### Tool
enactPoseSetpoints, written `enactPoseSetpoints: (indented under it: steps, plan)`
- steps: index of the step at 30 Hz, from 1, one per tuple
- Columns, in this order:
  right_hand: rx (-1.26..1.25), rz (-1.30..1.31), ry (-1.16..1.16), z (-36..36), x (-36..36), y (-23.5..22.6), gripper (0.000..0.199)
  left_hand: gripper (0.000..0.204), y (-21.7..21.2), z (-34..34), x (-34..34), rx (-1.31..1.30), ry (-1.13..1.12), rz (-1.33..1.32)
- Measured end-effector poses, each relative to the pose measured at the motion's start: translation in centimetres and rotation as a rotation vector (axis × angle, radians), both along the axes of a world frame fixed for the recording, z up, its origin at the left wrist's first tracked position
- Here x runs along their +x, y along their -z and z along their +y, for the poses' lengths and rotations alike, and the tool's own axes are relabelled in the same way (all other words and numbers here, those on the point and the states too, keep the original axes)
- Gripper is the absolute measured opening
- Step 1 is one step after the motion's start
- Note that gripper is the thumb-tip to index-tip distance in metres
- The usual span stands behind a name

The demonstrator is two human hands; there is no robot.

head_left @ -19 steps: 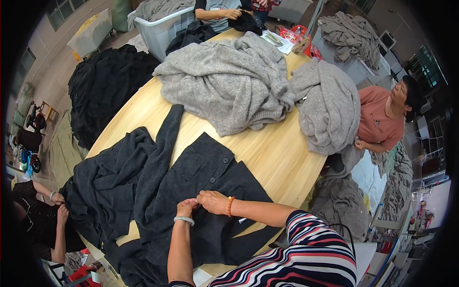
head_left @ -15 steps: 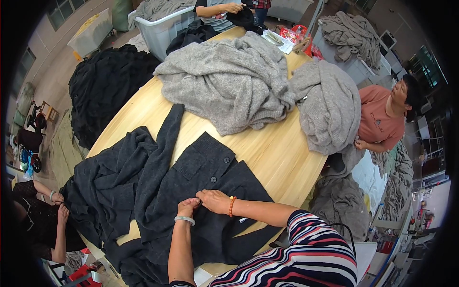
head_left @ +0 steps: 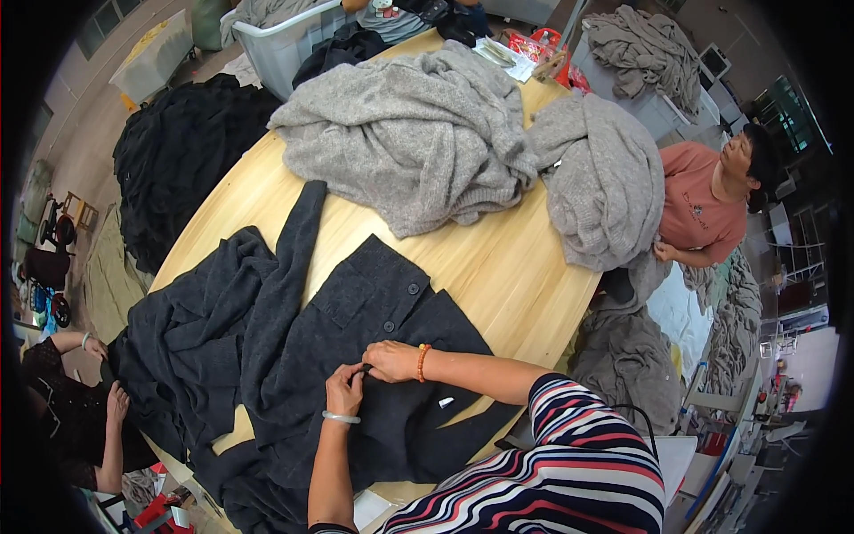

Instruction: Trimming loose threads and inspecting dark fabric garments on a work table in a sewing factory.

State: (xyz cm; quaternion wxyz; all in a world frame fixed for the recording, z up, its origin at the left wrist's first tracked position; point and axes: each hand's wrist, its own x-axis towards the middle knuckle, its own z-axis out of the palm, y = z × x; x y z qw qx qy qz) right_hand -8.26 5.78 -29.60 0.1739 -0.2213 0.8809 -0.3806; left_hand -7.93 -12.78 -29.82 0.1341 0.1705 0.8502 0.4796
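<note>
Pale wooden table (head_left: 498, 267), with a dark buttoned garment (head_left: 342, 294) spread across its near side
From my remote post I see the left hand (head_left: 343, 392) and right hand (head_left: 391, 360) close together over the garment's lower part, fingertips of both pinching a small bit of dark cloth (head_left: 366, 367); beyond lies a grey knit heap (head_left: 409, 142), and to the left a co-worker's hand (head_left: 116, 402) touches dark knitwear (head_left: 178, 347)
</note>
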Motion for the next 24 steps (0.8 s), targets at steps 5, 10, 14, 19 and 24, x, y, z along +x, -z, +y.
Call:
enactPoseSetpoints:
  steps: [5,10,14,19,24]
  plan:
    - [-0.019,-0.054,-0.003,0.3,-0.1,2.0,0.017,0.015,0.6,0.0,-0.4,-0.012,0.031,-0.004]
    - [-0.005,-0.042,0.024,0.1,0.3,1.7,0.022,0.014,1.3,-0.5,-0.6,0.005,0.029,-0.046]
    - [-0.002,-0.061,0.020,0.0,0.5,2.2,0.023,0.014,2.2,-0.9,-0.4,0.002,0.039,-0.081]
    - [-0.070,-0.015,0.006,-0.2,1.2,1.9,0.017,0.012,3.1,-1.4,0.1,0.023,0.106,0.009]
    - [0.117,0.029,-0.019,0.5,1.3,0.1,0.013,0.012,2.0,-0.4,0.1,-0.045,0.069,-0.032]
